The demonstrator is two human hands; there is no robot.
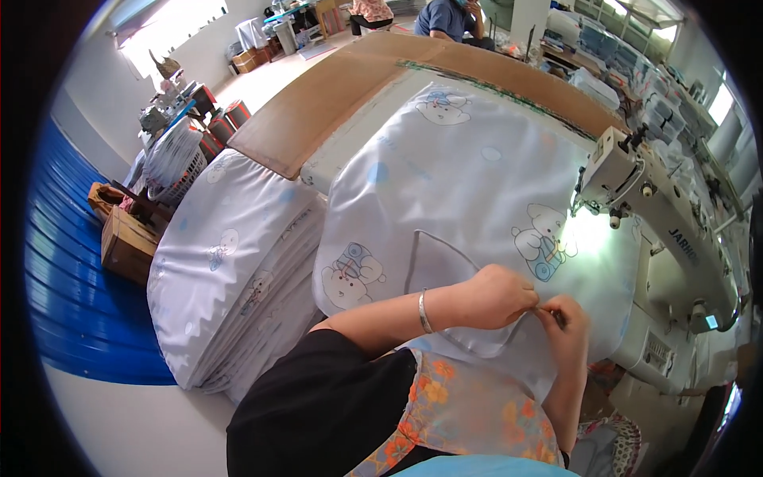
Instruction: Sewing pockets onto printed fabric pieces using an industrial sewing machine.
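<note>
My left hand [501,296] and my right hand [566,319] meet fingertip to fingertip over the near part of a white satiny fabric panel [461,187] printed with cartoon bears. Both hands are closed in a pinch on a narrow grey fabric strip [447,244], whose rest loops across the panel and down toward my lap. Exactly what lies between the fingertips is too small to make out. Just beyond and to the right, the lit needle area of a sewing machine [671,226] stands over the panel's right side.
A thick stack of similar printed panels [230,262] lies at the left. Brown cardboard [342,91] borders the far side of the table. Left of the stack are a cardboard box [129,245] and a white basket [181,179]. Another person [447,20] sits beyond the table.
</note>
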